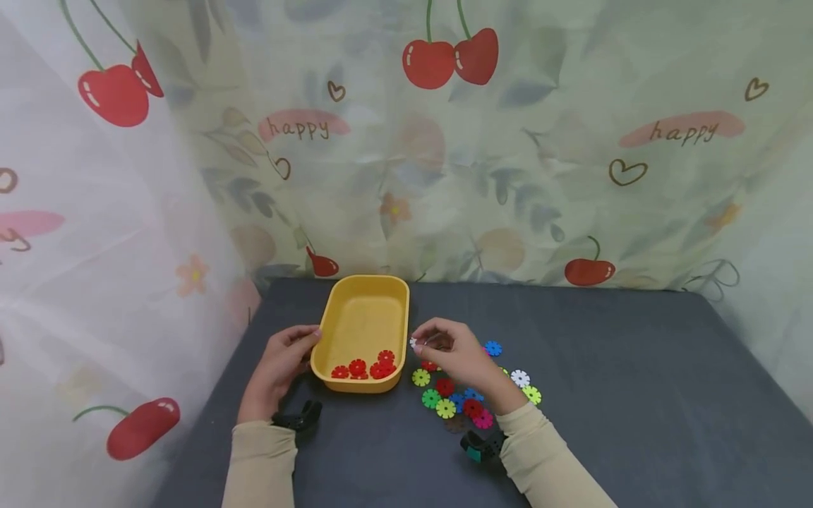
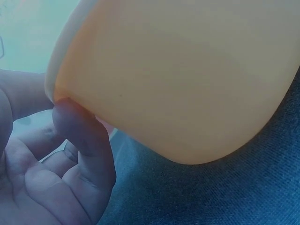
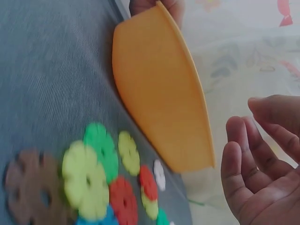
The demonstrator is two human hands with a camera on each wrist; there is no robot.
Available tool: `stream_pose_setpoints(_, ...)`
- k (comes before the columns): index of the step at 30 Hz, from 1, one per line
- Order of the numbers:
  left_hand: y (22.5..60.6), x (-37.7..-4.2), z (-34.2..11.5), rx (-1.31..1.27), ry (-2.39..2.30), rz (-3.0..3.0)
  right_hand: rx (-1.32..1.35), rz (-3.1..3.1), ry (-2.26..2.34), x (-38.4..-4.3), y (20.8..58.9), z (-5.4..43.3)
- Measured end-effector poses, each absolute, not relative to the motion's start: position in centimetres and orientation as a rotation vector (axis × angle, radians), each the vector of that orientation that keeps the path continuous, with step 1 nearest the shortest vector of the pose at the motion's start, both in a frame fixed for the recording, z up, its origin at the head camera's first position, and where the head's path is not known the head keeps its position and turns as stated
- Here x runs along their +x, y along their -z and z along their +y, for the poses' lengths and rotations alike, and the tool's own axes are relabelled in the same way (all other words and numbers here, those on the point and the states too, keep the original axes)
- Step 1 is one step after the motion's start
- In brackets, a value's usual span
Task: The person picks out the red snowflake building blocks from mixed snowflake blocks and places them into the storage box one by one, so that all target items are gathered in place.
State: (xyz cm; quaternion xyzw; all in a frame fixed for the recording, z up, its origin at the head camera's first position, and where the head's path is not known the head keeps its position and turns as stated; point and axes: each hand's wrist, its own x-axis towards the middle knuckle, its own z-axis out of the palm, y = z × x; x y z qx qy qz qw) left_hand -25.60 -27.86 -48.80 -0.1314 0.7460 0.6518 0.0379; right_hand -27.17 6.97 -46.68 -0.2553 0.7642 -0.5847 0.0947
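Observation:
A yellow plastic tray (image 1: 368, 310) stands on the dark table, with several red snowflake discs (image 1: 358, 367) lying inside at its near end. My left hand (image 1: 282, 360) pinches the tray's left rim between thumb and fingers, as the left wrist view shows on the tray wall (image 2: 178, 70). To the right of the tray, my right hand (image 1: 464, 353) hovers above a loose spread of snowflake discs. Its fingers (image 3: 236, 157) are loosely bent and apart from the thumb, with nothing between them. A white disc (image 3: 159, 175) lies on the table near the tray.
Beside the tray lie several loose discs: green (image 1: 431, 398), yellow (image 1: 446, 408), brown (image 1: 456, 423), pink (image 1: 483, 419), blue (image 1: 493, 348) and white (image 1: 520, 379). A printed curtain (image 1: 457, 212) hangs behind the table (image 1: 635, 395) and along its sides.

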Motion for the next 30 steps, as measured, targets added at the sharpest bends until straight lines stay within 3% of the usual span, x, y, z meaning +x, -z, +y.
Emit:
stream_pose_setpoints(22,48.9,-25.8,-27.7,-0.403,-1.991,2.290,-0.791,2.389,1.424,-26.4,50.0,15.8)
stream_pose_setpoints(30,48.7,-25.5,-27.6,-0.427,-1.969,2.297,-0.773,2.313,1.308,-26.7,50.5,16.9)
